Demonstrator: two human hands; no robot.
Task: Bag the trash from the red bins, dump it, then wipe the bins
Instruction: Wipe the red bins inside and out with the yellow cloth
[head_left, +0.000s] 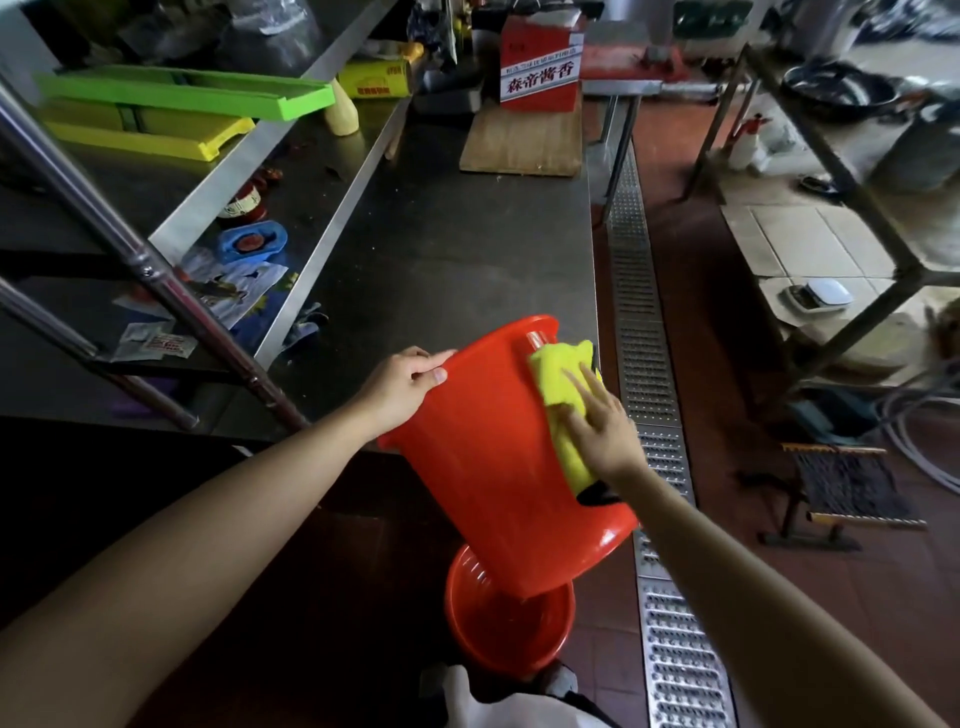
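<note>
A red bin (493, 457) is held upside down and tilted over the edge of the steel counter (447, 249), its base pointing away from me. My left hand (408, 387) grips the bin's base edge on the left. My right hand (605, 426) presses a yellow cloth (561, 395) flat against the bin's outer wall, fingers straight. A second red bin (511, 623) stands upright on the floor below, its open mouth partly hidden by the held bin.
A wooden board (522, 143) and a red-and-white carton (540, 67) sit at the counter's far end. Green and yellow trays (182, 98) lie on the left shelf. A metal floor drain grate (654, 415) runs along the right. Metal racks (831, 156) stand further right.
</note>
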